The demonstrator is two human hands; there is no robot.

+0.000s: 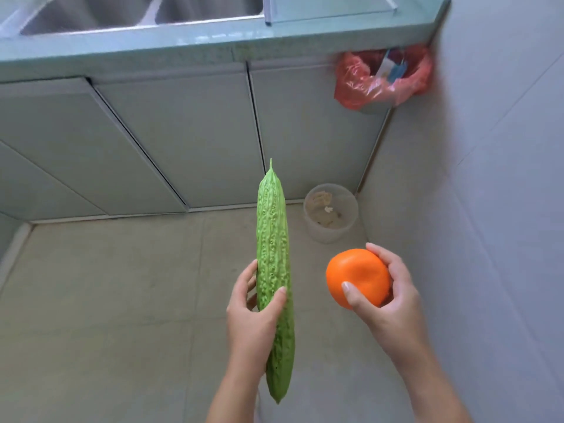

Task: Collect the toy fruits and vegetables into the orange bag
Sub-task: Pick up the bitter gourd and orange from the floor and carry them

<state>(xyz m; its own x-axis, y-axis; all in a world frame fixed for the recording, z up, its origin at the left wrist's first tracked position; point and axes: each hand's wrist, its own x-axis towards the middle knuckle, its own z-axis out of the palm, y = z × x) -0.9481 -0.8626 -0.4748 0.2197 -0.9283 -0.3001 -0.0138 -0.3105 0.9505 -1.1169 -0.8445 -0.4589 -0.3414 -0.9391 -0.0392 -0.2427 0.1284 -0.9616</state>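
Observation:
My left hand (253,315) grips a long bumpy green toy bitter gourd (273,239) around its lower half, with its pointed tip up. My right hand (393,303) holds a round orange toy fruit (360,274) between thumb and fingers. Both are held above the floor. The orange plastic bag (366,83) hangs open under the counter's right end, far above and to the right of both hands. A white and blue item shows inside it.
A teal counter (183,47) with a steel sink (91,16) runs along the top, with grey cabinet doors (183,132) below. A clear plastic tub (331,213) stands on the tiled floor in the corner. A white tiled wall (503,209) closes the right side.

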